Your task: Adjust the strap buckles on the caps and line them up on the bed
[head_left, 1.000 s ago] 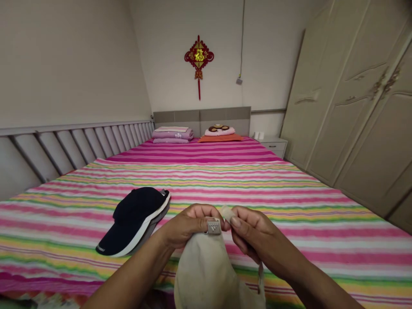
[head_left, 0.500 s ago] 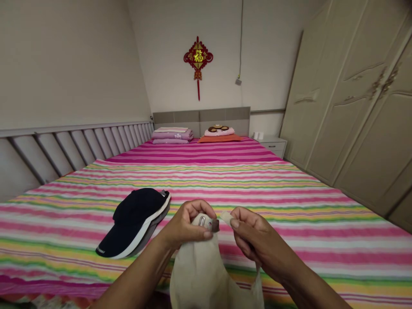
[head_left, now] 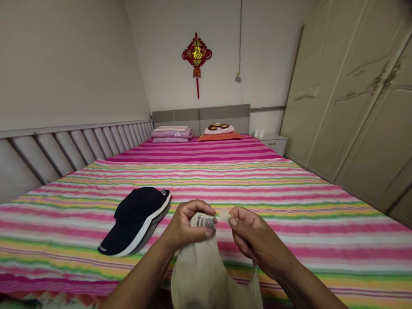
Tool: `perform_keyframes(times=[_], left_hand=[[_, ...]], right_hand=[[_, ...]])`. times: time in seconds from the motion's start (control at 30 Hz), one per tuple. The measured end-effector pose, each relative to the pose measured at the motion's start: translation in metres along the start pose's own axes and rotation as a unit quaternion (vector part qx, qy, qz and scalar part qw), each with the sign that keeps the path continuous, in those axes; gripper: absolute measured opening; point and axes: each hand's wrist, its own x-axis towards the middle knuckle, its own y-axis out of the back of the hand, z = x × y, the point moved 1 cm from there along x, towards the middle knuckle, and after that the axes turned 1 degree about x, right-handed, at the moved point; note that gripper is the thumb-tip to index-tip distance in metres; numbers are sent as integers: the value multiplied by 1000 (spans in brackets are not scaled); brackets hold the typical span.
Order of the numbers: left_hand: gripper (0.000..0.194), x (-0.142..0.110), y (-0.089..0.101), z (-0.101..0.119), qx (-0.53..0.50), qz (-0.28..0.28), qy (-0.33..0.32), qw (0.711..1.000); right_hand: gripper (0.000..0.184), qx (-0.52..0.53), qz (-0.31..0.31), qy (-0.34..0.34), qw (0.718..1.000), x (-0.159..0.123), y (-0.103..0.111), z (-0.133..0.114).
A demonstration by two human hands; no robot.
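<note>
Holding a beige cap (head_left: 195,268) up at six o'clock in the view, between both hands and seen against the striped bed (head_left: 305,223). Gripping narrowly on one side: pinching the cap's edge beside a metal buckle (head_left: 210,224) and a slim metal loop (head_left: 200,221) between thumb and fingers of the left hand (head_left: 185,225), probably to keep the hardware steady and turned up toward the eye. Pinching narrowly on the other side too: holding a pale strap (head_left: 224,215) near its tip with the right hand (head_left: 251,227), leaving a short end bare, presumably to keep that end firm and under control. Separated from the buckle by a small gap, not touching.

Pointing, at the strap, toward ten o'clock and the buckle, with the long axis slanting from four to ten. Hanging, at the crown, down from the left hand toward six o'clock, with the long axis near upright. Can't tell the direction of the beige brim, with the lower part running out of view.

Resting on the bed at eight o'clock, untouched: a dark navy cap (head_left: 137,210), with the brim toward eight, likely placed there to leave both hands free
</note>
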Motion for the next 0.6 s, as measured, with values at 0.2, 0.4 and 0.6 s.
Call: perform_keyframes(times=[0.2, 0.4, 0.6], left_hand=[[25, 3, -8, 12, 259, -58, -175, 948], [14, -2, -20, 13, 402, -22, -221, 888], [13, -6, -20, 5, 228, 81, -113, 964]], right_hand=[[19, 18, 7, 13, 1000, 0, 0, 2], [19, 35, 11, 14, 999, -2, 0, 3], [21, 44, 15, 14, 999, -1, 1, 7]])
